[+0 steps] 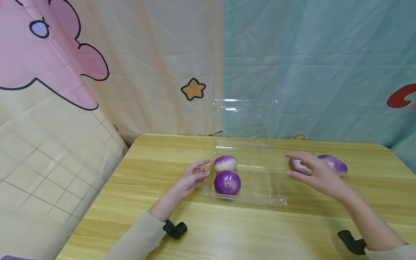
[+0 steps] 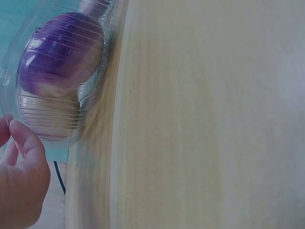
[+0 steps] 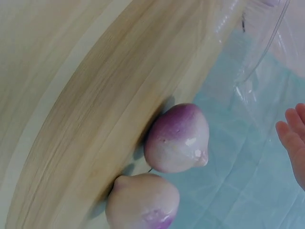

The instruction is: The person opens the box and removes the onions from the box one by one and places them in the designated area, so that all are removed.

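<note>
Sitting in the head view's clear container [image 1: 258, 180] are two purple-white vegetables [image 1: 227, 181]; the right hand [image 1: 320, 177], fingers spread, hovers by a loose pair [image 1: 336, 165]. Left wrist: the left hand [image 2: 21, 183] pinches the container's rim [image 2: 6, 98]. Right wrist: the pair lies outside.

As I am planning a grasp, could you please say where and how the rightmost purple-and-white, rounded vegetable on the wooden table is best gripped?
Probably across the rounded middle of the rightmost vegetable, with the right hand coming from above and slightly to its right: its smooth, bulging body shows no handle, and a similar purple-and-white, rounded vegetable lies close on its left.
</note>
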The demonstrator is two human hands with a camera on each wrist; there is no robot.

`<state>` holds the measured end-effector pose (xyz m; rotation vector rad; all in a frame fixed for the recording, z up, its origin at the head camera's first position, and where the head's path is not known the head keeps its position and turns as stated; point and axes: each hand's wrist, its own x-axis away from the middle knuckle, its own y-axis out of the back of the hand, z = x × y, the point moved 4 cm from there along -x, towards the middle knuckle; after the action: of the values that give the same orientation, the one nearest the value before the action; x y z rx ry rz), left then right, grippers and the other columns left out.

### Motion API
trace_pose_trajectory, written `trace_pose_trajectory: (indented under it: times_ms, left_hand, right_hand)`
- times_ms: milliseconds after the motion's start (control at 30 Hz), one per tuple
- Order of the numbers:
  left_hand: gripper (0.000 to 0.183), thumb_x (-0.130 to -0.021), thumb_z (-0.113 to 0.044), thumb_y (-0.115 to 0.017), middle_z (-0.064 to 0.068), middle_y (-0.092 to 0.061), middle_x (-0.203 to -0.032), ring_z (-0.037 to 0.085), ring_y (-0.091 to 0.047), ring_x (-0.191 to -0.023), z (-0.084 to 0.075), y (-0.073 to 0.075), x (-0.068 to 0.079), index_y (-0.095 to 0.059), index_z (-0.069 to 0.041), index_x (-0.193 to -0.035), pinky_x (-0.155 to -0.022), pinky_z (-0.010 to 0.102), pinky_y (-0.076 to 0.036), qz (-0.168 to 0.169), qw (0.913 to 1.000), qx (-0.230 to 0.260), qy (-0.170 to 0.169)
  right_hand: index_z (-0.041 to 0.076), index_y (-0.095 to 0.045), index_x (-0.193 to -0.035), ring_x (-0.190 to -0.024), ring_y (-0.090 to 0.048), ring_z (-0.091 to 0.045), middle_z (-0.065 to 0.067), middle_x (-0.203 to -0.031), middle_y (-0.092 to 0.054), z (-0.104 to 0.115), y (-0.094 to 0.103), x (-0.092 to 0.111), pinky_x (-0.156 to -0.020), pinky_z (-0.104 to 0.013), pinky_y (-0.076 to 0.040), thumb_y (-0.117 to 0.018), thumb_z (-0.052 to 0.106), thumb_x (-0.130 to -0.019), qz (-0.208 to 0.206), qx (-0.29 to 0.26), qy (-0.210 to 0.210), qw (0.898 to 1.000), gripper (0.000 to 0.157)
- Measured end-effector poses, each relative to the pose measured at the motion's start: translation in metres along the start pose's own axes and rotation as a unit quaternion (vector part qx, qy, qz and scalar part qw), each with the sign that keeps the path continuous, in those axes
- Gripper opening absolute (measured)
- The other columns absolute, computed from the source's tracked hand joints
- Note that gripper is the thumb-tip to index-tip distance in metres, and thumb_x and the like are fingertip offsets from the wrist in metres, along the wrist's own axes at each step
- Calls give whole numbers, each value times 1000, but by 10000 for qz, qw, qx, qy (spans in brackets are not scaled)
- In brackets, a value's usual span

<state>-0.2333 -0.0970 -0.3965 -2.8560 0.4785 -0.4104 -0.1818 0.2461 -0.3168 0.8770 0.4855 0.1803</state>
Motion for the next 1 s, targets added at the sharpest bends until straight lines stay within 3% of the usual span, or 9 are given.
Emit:
trace_pose_trajectory:
  times_ms: [33,133,233,367,433,500,567,733,1000]
  left_hand:
    - [54,-90,8,-50,0,-53,-91,7,-53,-75,0,0,0,-36,-1,-141,-67,16,-46,1,10000,6,-2]
    - [54,-90,8,-50,0,-53,-90,7,-52,-75,0,0,0,-36,-1,-141,-67,16,-46,6,10000,15,-13]
    - [54,-90,9,-50,0,-53,-90,7,-52,-75,0,0,0,-36,0,-140,-67,17,-45,10,10000,32,-26]
    - [54,-89,9,-50,0,-54,-90,7,-53,-75,0,0,0,-36,0,-140,-67,17,-45,-3,10000,48,-28]
    - [54,-89,9,-50,0,-54,-90,7,-52,-75,1,0,-1,-36,0,-140,-67,17,-46,-5,10000,43,-26]
    - [54,-89,8,-51,0,-54,-90,7,-52,-75,1,0,0,-36,0,-140,-67,17,-46,-7,10000,32,-26]
    - [54,-89,8,-51,1,-53,-90,8,-52,-75,1,1,-1,-36,0,-140,-68,17,-46,1,10000,16,-28]
    - [54,-89,8,-50,1,-54,-90,8,-53,-75,1,1,-1,-36,0,-140,-68,17,-46,4,10000,24,-36]
    - [54,-90,8,-50,0,-53,-90,7,-52,-75,1,0,-1,-35,0,-141,-68,17,-46,21,9999,99,-33]
  right_hand:
    - [5,-56,-125,-107,-53,-19,-8,-118,-58,1,-1,-1,-84,-51,-47,-72,16,-82,-27,-28,108,9999,47]
    - [5,-57,-123,-94,-49,-5,0,-109,-57,6,-6,-3,-81,-32,-52,-73,12,-80,-125,-77,407,9991,47]
    - [6,-59,-122,-79,-41,-4,8,-87,-52,11,-11,-6,-74,-12,-41,-75,10,-77,-218,-100,705,9972,48]
    - [6,-57,-125,-89,-47,-3,2,-96,-60,14,-20,-10,-75,-9,-34,-74,14,-80,0,-342,554,9979,50]
    - [6,-55,-128,-104,-51,-8,-5,-115,-60,16,-24,-11,-85,-6,-36,-72,15,-82,162,-544,383,9977,50]
    - [5,-54,-128,-116,-49,-17,-10,-128,-55,19,-28,-12,-93,-8,-35,-71,15,-83,249,-691,311,9968,50]
    - [4,-54,-128,-115,-51,-26,-12,-127,-56,22,-32,-14,-94,-18,-41,-71,14,-82,253,-728,371,9963,49]
    - [4,-55,-127,-116,-50,-30,-12,-127,-55,25,-43,-19,-93,-47,-43,-71,15,-83,402,-885,354,9946,48]
    - [4,-56,-125,-112,-53,-31,-11,-123,-59,32,-62,-28,-89,-48,-46,-72,17,-81,550,-948,698,9915,48]
